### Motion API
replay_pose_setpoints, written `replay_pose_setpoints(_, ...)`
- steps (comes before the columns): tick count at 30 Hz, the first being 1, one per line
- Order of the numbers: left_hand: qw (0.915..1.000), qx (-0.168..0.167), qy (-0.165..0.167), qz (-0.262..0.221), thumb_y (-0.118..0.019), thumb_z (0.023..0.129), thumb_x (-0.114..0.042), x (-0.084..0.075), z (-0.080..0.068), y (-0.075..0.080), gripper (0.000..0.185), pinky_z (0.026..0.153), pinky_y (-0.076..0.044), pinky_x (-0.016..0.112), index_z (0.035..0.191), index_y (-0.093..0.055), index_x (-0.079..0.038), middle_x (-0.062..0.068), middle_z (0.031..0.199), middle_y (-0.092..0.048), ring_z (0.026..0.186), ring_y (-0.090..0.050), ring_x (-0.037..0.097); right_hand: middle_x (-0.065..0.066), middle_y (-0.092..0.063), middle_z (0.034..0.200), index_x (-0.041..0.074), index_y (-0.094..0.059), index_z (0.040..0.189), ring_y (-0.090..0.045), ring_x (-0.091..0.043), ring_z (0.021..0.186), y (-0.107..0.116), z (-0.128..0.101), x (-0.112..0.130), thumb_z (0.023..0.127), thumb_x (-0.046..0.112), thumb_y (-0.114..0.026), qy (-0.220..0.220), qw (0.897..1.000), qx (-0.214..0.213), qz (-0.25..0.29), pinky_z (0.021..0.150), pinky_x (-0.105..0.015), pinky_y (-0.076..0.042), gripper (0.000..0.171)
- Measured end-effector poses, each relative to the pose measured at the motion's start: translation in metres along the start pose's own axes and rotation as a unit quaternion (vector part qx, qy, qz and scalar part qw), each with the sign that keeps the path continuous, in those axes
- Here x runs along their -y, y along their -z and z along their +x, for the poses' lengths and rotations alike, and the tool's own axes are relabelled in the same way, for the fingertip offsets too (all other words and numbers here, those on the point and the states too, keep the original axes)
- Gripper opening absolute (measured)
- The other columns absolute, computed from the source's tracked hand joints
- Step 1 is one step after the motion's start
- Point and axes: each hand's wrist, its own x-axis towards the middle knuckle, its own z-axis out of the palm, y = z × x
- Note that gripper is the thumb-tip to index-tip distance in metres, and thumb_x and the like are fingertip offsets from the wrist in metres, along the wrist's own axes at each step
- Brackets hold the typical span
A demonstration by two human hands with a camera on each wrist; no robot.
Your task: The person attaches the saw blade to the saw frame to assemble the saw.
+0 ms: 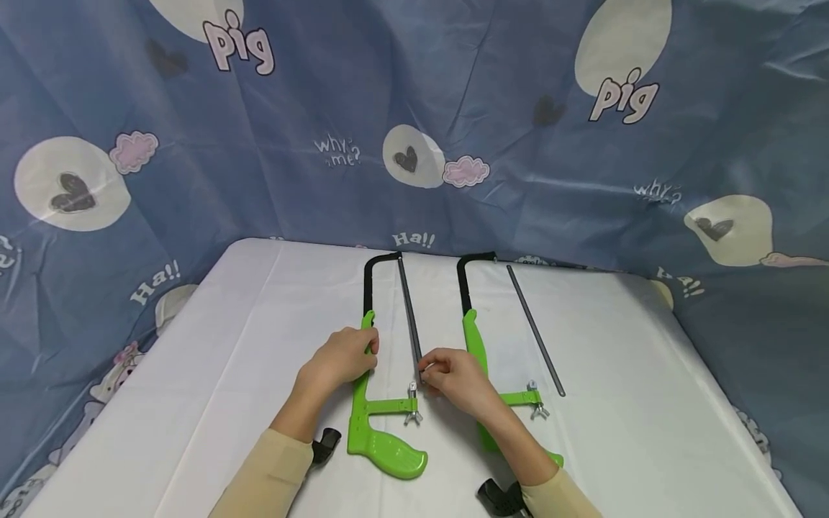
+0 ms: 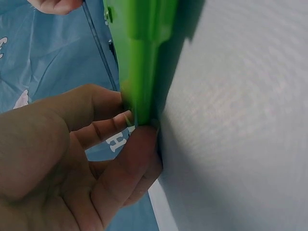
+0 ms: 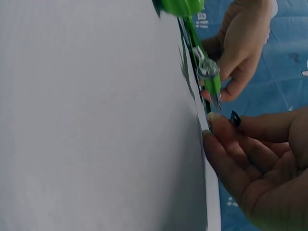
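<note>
Green and black, the near hacksaw frame point(image 1: 372, 388) lies flat on the white worktop point(image 1: 214, 374), right under the two hands. The left hand point(image 1: 340, 357) grips the green bar of this frame, with its fingers point(image 2: 103, 127) curled round the edge and the thumb pressing on the other side. Just to the right of those fingers is the thin grey saw blade point(image 1: 409, 316). Its far end sits at the black tip of the frame. Its near end is pinched by the right hand point(image 1: 456, 381), whose fingers point(image 3: 226, 154) are bent together on it. The blade end sits just above the small silver wing nut point(image 1: 412, 414) on the frame's short green arm, close to the right fingertips. Below the left fingers, toward the person, is the fat green handle point(image 1: 395, 455).

Behind the right hand, partly hidden by it, lies a second hacksaw frame point(image 1: 476, 338), also green and black, with its own wing nut point(image 1: 537, 410). Farther right of the right fingers lies a loose saw blade point(image 1: 535, 329) on the worktop, apart from both frames.

Both arms wear tan sleeves point(image 1: 272, 475), and a black wrist strap point(image 1: 324, 444) shows at the left wrist. A blue cloth point(image 1: 453, 93) with hearts, pink clouds and words like "pig" and "Ha!!" hangs all around the worktop.
</note>
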Motion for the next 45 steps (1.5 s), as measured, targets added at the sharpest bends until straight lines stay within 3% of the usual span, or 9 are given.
replay_pose_setpoints(12,1.0000,0.008,0.001,0.005,-0.062,0.088,-0.009,0.000,0.003,0.002,0.006,0.055,-0.039,0.028,0.088,-0.058,-0.014,0.004,0.077,-0.058,0.064,-0.052,0.018,-0.008,-0.074,0.075,0.007,-0.072,0.102,-0.071,-0.018,0.067,-0.008,0.000,0.006,0.092,0.006,-0.061,-0.022,1.000,0.007,-0.006,0.061,-0.029,-0.051,0.015)
replay_pose_setpoints(45,0.9998,0.015,0.006,0.006,-0.061,0.085,-0.009,0.001,0.004,0.005,0.006,0.056,-0.039,0.028,0.090,-0.059,-0.013,0.005,0.079,-0.058,0.067,-0.053,0.019,-0.006,-0.073,0.080,0.005,-0.071,0.099,-0.068,-0.015,0.064,-0.019,0.003,0.009,0.093,0.002,-0.061,-0.011,1.000,0.004,-0.014,0.063,-0.029,-0.053,0.012)
